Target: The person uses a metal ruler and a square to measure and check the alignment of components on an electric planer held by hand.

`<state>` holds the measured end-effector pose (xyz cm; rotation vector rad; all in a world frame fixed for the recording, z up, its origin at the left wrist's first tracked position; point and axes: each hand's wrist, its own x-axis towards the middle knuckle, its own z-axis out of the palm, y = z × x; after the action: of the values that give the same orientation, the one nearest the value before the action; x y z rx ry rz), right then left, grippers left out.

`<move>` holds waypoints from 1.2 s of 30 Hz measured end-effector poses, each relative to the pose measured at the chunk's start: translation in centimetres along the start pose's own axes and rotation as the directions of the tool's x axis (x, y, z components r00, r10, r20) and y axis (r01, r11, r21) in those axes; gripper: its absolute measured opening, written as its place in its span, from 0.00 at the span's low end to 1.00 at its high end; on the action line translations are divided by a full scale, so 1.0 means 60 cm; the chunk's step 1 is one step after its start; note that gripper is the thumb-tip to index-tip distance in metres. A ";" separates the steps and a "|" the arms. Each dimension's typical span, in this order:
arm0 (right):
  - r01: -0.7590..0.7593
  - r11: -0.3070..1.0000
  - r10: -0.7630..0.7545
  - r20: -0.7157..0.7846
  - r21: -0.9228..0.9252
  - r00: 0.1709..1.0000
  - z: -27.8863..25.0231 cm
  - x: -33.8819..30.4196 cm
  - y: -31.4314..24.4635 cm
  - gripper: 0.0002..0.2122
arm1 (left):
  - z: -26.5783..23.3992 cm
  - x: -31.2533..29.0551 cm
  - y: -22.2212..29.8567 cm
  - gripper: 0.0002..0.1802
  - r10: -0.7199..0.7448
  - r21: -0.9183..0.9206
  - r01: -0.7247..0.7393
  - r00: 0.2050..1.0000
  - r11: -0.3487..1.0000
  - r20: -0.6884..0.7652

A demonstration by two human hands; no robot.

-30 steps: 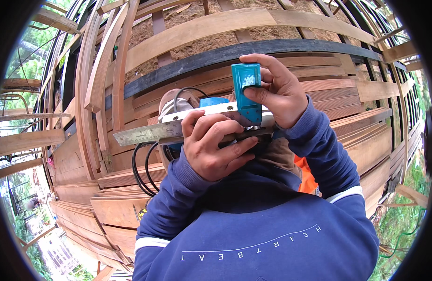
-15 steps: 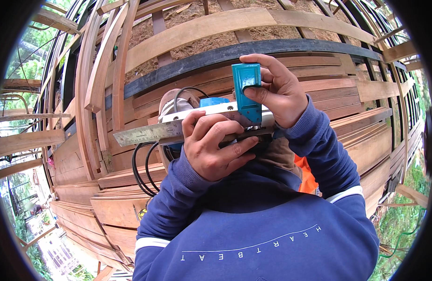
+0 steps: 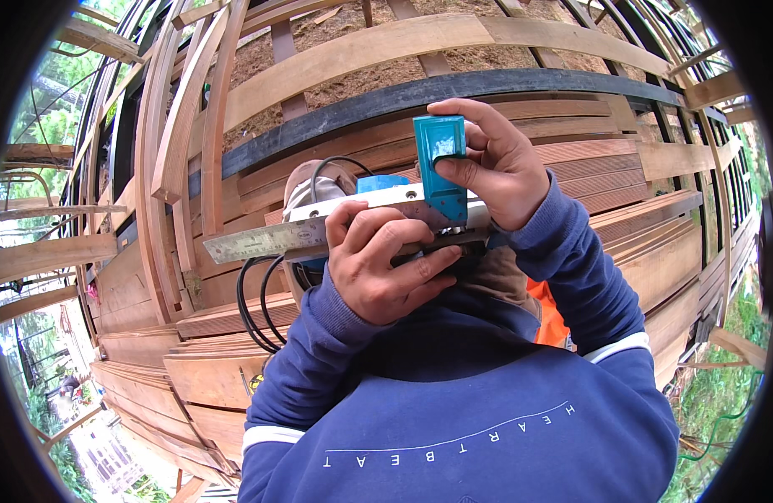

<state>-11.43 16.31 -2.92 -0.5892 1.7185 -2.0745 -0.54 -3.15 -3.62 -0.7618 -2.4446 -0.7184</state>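
Teal square handle (image 3: 441,163) in right hand (image 3: 495,163), left hand (image 3: 382,264) on steel blade (image 3: 269,239).

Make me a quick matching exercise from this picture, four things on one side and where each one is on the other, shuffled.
Things:
1. left hand
2. right hand
3. black cable
4. steel ruler

Places:
A. looped below the ruler
B. wrapped around the tool's body
C. sticking out to the left
D. pinching the teal block

Pairs: 1-B, 2-D, 3-A, 4-C
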 end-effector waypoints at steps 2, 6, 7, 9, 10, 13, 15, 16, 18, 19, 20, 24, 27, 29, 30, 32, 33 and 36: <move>-0.003 1.000 0.003 0.005 0.003 1.000 0.000 -0.001 0.000 0.24 | 0.001 -0.002 0.000 0.27 0.002 0.001 -0.002 1.000 1.000 0.001; -0.014 1.000 0.015 0.040 -0.025 0.999 -0.005 -0.002 0.003 0.27 | 0.004 -0.005 -0.001 0.27 0.008 0.000 -0.008 1.000 1.000 -0.009; -0.013 1.000 0.014 0.038 -0.021 0.999 -0.005 -0.003 0.003 0.27 | 0.005 -0.005 0.000 0.27 0.010 -0.002 -0.010 1.000 1.000 -0.014; 0.006 1.000 -0.006 0.015 -0.014 1.000 -0.004 -0.001 0.002 0.26 | 0.000 -0.002 0.007 0.28 0.011 0.053 -0.010 1.000 0.999 -0.009; 0.023 1.000 -0.023 -0.007 -0.013 1.000 -0.003 0.002 0.001 0.25 | -0.003 -0.001 0.010 0.28 0.010 0.078 -0.009 1.000 0.997 -0.007; 0.057 0.998 -0.055 -0.079 0.027 0.995 -0.009 0.018 -0.002 0.24 | -0.007 0.000 0.011 0.30 0.003 0.067 -0.003 1.000 0.998 -0.007; 0.055 0.999 -0.054 -0.092 0.001 0.994 -0.020 0.034 0.001 0.24 | 0.002 -0.007 0.011 0.31 -0.010 0.040 0.011 1.000 0.999 -0.017; 0.044 0.998 -0.048 -0.081 -0.048 0.996 -0.029 0.043 0.006 0.24 | 0.002 -0.009 0.010 0.31 -0.009 0.037 0.009 1.000 0.999 -0.010; 0.050 0.992 -0.057 -0.060 -0.120 0.997 -0.041 0.054 0.016 0.24 | 0.002 -0.006 0.007 0.31 0.004 0.002 -0.004 1.000 1.000 -0.012; 0.040 0.992 -0.046 -0.051 -0.117 0.998 -0.044 0.058 0.018 0.24 | 0.002 -0.006 0.004 0.29 0.011 -0.012 -0.011 1.000 1.000 -0.013; 0.030 0.993 -0.035 -0.042 -0.114 0.998 -0.046 0.061 0.019 0.24 | 0.003 -0.006 0.002 0.28 0.017 -0.026 -0.017 1.000 1.000 -0.013; -0.031 0.992 0.027 -0.034 -0.118 0.999 -0.051 0.074 0.025 0.24 | 0.003 -0.006 -0.001 0.25 0.021 -0.061 -0.021 1.000 0.998 -0.005; -0.037 0.998 0.035 -0.036 -0.045 0.999 -0.046 0.077 0.034 0.23 | 0.003 -0.008 -0.001 0.24 0.015 -0.067 -0.014 1.000 0.998 0.005; -0.051 0.997 0.048 -0.046 -0.064 0.998 -0.043 0.076 0.039 0.22 | 0.002 -0.007 -0.001 0.23 0.013 -0.064 -0.012 1.000 0.998 0.004; -0.059 0.996 0.055 -0.051 -0.073 0.997 -0.041 0.075 0.040 0.22 | 0.002 -0.007 -0.001 0.23 0.011 -0.063 -0.011 1.000 0.998 0.003; -0.071 0.995 0.067 -0.056 -0.071 0.996 -0.041 0.071 0.043 0.22 | 0.001 -0.007 0.001 0.23 0.010 -0.058 -0.009 1.000 0.998 0.009; -0.078 0.995 0.074 -0.058 -0.070 0.996 -0.040 0.070 0.044 0.23 | 0.001 -0.007 0.002 0.23 0.009 -0.056 -0.008 1.000 0.998 0.012; -0.082 0.995 0.079 -0.068 -0.048 0.995 -0.041 0.070 0.045 0.22 | 0.002 -0.007 0.001 0.23 0.006 -0.060 -0.005 1.000 0.998 0.011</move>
<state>-16.20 15.58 -5.63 -0.4631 1.8064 -2.0207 -0.21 -3.17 -3.93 -0.7969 -2.4394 -0.7910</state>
